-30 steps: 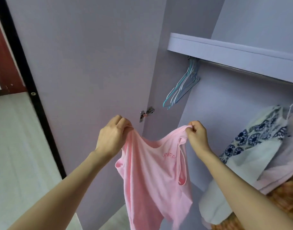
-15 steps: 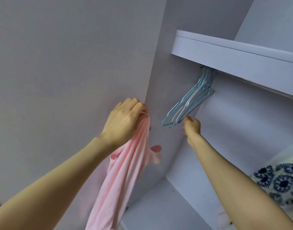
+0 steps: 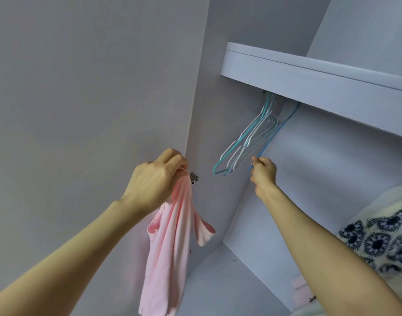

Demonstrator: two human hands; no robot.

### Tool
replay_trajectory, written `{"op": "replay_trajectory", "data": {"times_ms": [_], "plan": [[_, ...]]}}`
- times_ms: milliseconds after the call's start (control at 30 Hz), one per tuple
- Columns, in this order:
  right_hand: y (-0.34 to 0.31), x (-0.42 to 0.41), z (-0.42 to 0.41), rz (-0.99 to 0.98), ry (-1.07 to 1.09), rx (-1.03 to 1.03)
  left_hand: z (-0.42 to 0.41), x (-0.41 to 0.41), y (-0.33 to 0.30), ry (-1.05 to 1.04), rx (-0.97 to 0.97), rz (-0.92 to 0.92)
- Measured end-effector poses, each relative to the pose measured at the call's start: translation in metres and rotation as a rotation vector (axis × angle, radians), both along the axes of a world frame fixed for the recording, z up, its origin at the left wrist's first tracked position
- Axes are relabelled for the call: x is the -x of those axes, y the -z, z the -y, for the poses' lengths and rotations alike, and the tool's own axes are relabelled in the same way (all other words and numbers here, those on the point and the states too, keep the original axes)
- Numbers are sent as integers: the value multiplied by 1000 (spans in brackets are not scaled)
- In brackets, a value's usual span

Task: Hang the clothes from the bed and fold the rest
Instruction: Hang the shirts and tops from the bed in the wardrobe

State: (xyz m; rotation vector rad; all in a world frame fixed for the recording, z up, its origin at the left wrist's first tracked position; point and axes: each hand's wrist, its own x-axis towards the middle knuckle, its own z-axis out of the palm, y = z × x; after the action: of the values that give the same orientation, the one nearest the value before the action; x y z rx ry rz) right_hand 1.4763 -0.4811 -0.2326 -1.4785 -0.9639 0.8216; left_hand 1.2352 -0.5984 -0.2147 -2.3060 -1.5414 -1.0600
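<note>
One pink top (image 3: 170, 242) is bunched in the left hand (image 3: 154, 181) while the right hand (image 3: 262, 171) pinches a blue hanger (image 3: 278, 131), so hanging has barely begun and any folding looks untouched.

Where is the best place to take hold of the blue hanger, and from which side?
Grip the blue hanger at its low bottom corner, coming from below, as the right hand does. It slants away from the other hangers, so that end is free.
</note>
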Motion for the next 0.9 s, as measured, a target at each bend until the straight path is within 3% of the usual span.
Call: {"op": "replay_trajectory", "data": {"times_ms": [167,333,433,600,667,767,900], "plan": [[14,-6,54,28,-74,-29,23,7,22,-58,156,3],[53,4,147,-15,-143,-6,62,14,32,58,297,128],[82,14,212,60,-139,5,92,22,41,74,373,40],[84,16,261,-288,112,-11,126,42,58,116,517,-115],[88,15,276,-143,176,48,135,48,63,155,558,-124],[103,22,304,119,118,127,145,54,67,222,584,52],[111,28,331,334,86,0,156,59,62,244,574,250]]}}
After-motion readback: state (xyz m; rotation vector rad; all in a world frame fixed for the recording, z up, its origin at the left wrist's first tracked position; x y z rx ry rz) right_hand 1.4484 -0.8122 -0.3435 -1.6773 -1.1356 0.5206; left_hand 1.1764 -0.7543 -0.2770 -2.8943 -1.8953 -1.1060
